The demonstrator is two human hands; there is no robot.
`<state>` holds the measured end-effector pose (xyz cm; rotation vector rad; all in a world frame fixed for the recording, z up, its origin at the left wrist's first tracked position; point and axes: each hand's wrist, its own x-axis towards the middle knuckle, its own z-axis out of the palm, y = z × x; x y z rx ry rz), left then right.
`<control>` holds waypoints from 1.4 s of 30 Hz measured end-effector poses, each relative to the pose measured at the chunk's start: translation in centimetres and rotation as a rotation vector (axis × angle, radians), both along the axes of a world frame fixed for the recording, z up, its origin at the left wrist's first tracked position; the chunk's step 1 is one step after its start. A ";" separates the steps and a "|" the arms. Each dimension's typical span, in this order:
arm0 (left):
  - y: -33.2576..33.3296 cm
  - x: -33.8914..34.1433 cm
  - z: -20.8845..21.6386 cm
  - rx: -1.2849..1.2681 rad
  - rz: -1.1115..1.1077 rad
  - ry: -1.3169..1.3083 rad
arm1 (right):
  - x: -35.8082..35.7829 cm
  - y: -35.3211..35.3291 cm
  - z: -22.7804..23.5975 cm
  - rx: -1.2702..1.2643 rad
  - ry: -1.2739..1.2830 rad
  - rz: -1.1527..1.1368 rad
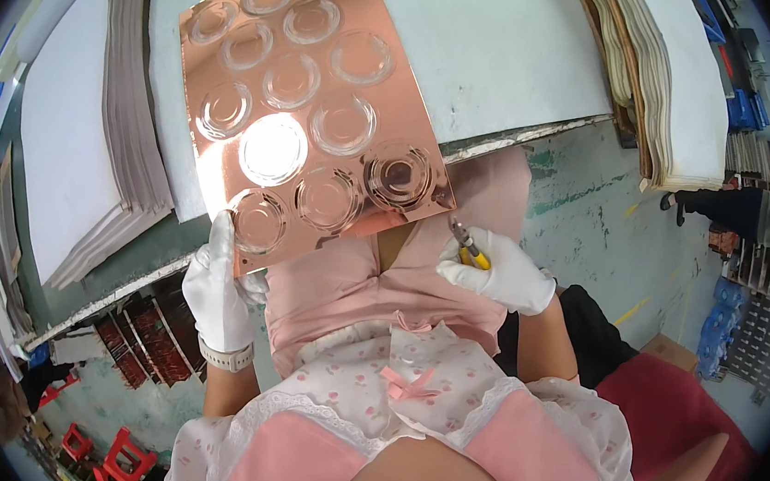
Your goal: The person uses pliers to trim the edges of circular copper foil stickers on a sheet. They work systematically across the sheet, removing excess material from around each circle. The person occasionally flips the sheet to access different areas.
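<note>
My left hand (215,289), in a white glove, grips the lower left corner of a shiny copper-coloured sheet (297,119), thumb on its face. Rows of raised round rings cover the sheet, and a bright glare hides part of one near the middle left. The sheet is tilted up over the table's near edge. Just below its lower right corner is my right hand (504,275), also gloved in white. Its fingers are closed around small pliers (469,247) with yellow handles and a grey metal tip pointing up toward the sheet, apart from it.
Behind the sheet lies a pale table top (500,35) with a worn front edge. Thick stacks of large sheets stand at left (133,107) and right (643,76). Red stools (130,460) are on the floor at lower left. Another person (739,211) is at far right.
</note>
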<state>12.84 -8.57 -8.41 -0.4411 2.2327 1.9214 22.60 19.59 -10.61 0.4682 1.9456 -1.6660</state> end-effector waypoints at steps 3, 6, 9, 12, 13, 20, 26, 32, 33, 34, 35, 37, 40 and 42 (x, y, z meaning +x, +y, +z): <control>-2.8 0.0 -1.0 -0.856 -0.374 0.371 | -0.8 -1.0 1.1 -0.028 -0.018 -0.030; -1.1 -0.1 1.4 -0.593 0.068 0.179 | -1.4 -1.5 1.1 -0.028 0.043 -0.082; 0.3 0.5 2.7 -0.373 -0.074 0.374 | -2.0 -1.4 0.9 0.130 0.043 -0.024; 5.9 -3.4 4.3 -0.620 -0.675 0.940 | -2.2 -1.6 0.7 0.186 0.061 -0.035; 8.6 -4.4 4.8 -0.726 -0.819 0.742 | -2.2 -1.7 0.5 0.189 0.054 -0.047; 14.1 -6.6 0.4 -1.108 -0.937 1.002 | -2.0 -1.9 -0.3 0.220 0.053 -0.098; 13.9 -6.9 0.5 -1.080 -0.934 1.040 | -1.8 -2.4 -1.6 0.101 0.113 -0.186; 13.9 -6.8 0.4 -1.063 -0.935 1.040 | -1.6 -1.9 -1.2 0.073 0.121 -0.122; 13.9 -6.8 0.5 -1.073 -0.938 1.039 | -1.6 -1.8 -0.9 0.111 0.135 -0.089; 13.9 -6.9 0.6 -1.083 -0.941 1.037 | -1.6 -1.7 -0.8 0.138 0.132 -0.076; 14.0 -6.9 0.6 -1.090 -0.944 1.037 | -1.7 -1.6 -0.7 0.167 0.129 -0.063; 14.0 -6.8 0.4 -1.091 -0.934 1.029 | -1.9 -1.4 -0.4 0.213 0.109 -0.035; 14.0 -6.8 0.3 -1.104 -0.932 1.026 | -2.1 -1.2 -0.3 0.244 0.073 0.000; 14.1 -6.7 0.3 -1.109 -0.932 1.026 | -1.9 -1.1 -1.0 0.238 0.069 0.000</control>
